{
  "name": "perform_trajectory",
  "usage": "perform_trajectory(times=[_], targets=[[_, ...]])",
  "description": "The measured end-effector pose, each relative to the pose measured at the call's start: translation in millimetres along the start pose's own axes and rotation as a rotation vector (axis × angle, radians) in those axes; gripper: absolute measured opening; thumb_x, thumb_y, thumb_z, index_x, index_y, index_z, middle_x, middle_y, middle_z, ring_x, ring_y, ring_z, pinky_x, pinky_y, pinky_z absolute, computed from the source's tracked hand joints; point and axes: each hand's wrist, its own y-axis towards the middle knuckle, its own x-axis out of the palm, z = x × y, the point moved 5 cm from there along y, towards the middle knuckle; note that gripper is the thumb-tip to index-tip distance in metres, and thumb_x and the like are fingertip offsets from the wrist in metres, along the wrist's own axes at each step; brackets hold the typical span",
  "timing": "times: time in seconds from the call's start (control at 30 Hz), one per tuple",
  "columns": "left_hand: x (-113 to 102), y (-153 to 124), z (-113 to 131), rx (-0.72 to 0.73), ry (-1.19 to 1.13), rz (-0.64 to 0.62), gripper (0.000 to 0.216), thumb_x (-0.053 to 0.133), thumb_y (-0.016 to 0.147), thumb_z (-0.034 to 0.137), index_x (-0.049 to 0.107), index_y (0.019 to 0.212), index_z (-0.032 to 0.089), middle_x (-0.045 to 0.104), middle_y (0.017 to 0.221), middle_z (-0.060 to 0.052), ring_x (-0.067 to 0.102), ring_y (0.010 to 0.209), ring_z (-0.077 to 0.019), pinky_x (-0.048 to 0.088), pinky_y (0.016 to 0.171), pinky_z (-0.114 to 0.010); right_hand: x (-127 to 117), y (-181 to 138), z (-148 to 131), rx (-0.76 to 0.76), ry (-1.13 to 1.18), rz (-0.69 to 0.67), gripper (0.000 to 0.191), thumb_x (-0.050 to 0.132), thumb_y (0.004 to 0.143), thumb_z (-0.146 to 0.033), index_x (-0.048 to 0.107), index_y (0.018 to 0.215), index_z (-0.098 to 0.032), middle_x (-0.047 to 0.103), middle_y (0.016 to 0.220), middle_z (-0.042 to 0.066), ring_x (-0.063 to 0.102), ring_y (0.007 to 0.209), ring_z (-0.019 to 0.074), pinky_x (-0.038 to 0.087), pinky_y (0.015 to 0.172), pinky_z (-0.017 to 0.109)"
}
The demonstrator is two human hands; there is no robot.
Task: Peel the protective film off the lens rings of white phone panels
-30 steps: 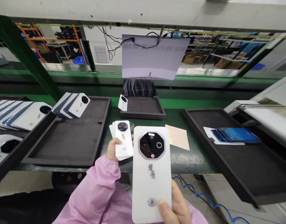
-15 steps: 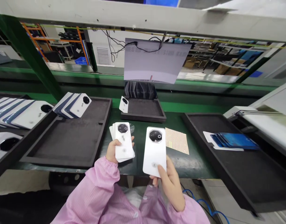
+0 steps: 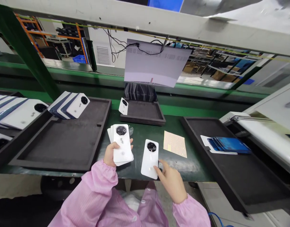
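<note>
My left hand (image 3: 111, 153) grips a fanned stack of white phone back covers (image 3: 122, 148), the thumb across the top one and fingertips showing at the far edge. The top cover has a black octagonal camera area and small dark markings. To its right, a single white phone back cover (image 3: 148, 164) is at or just above the green bench top. My right hand (image 3: 170, 178) has its thumb on the lower right edge of this cover, with the index finger close beside that edge. The other right fingers are partly hidden.
A dotted sticker sheet (image 3: 175, 144) lies on the bench. Black trays stand left (image 3: 57, 165), behind (image 3: 145, 120) and right (image 3: 226, 186). White covers (image 3: 76, 105) lean in the left tray; blue-faced pieces (image 3: 232, 144) lie in the right one. A monitor's back (image 3: 154, 63) hangs above.
My right hand has lowered the single cover away from the camera toward the bench top. My left hand keeps its stack in nearly the same place. The view has shifted slightly.
</note>
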Motion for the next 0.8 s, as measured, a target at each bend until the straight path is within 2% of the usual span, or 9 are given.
perform_trajectory(times=[0.1,0.2,0.33,0.47,0.57,0.67,0.8], targets=[[0,-1,-4,-0.057,0.022,-0.144,0.062,0.044,0.061,0.008,0.049,0.122,0.009,0.065,0.111,-0.013,0.065,0.091,-0.0266,0.049,0.079,-0.038,-8,8,-18,-0.149,0.241,0.059,0.036,0.047,0.085,-0.042,0.061,0.102,-0.013,0.061,0.064,0.004,0.058,0.055,0.0169,0.045,0.057,0.030],[3,-5,-8,-0.119,0.071,-0.263,0.056,0.043,0.061,0.006,0.055,0.115,0.007,0.063,0.116,-0.014,0.064,0.096,-0.0274,0.050,0.079,-0.039,-14,30,-40,-0.233,0.507,0.066,0.030,0.052,0.083,-0.041,0.063,0.094,-0.014,0.062,0.074,0.005,0.058,0.062,0.0152,0.046,0.056,0.027],[8,-12,-12,-0.188,0.125,-0.352,0.055,0.043,0.059,0.008,0.058,0.111,0.004,0.064,0.113,-0.017,0.065,0.092,-0.0288,0.052,0.072,-0.040,-33,67,-61,-0.369,0.697,0.153,0.026,0.053,0.083,-0.033,0.061,0.101,-0.016,0.060,0.088,0.007,0.058,0.074,0.0154,0.049,0.058,0.027],[10,-16,-13,-0.223,0.175,-0.437,0.055,0.046,0.057,0.009,0.059,0.110,0.004,0.066,0.106,-0.019,0.066,0.087,-0.0297,0.053,0.065,-0.038,-51,88,-78,-0.581,0.734,0.081,0.023,0.055,0.082,-0.027,0.063,0.103,-0.021,0.060,0.100,0.008,0.059,0.089,0.0168,0.051,0.071,0.030],[12,-17,-14,-0.247,0.206,-0.470,0.056,0.048,0.055,0.009,0.059,0.110,0.003,0.066,0.103,-0.021,0.066,0.085,-0.0310,0.053,0.064,-0.038,-60,88,-90,-0.750,0.699,0.018,0.015,0.060,0.080,-0.028,0.068,0.091,-0.022,0.062,0.100,0.007,0.059,0.093,0.0186,0.051,0.076,0.033],[17,-17,-14,-0.265,0.208,-0.474,0.061,0.048,0.055,0.010,0.055,0.115,0.005,0.066,0.103,-0.019,0.066,0.085,-0.0295,0.053,0.065,-0.037,-65,84,-95,-0.849,0.603,0.064,0.010,0.062,0.079,-0.028,0.071,0.077,-0.023,0.065,0.089,0.006,0.060,0.086,0.0183,0.050,0.078,0.036],[27,-20,-13,-0.304,0.169,-0.460,0.078,0.048,0.054,0.011,0.041,0.131,0.008,0.067,0.101,-0.016,0.065,0.084,-0.0266,0.052,0.066,-0.034,-67,80,-89,-0.860,0.512,0.162,0.010,0.062,0.079,-0.027,0.071,0.078,-0.025,0.062,0.081,0.005,0.058,0.079,0.0175,0.050,0.071,0.035]])
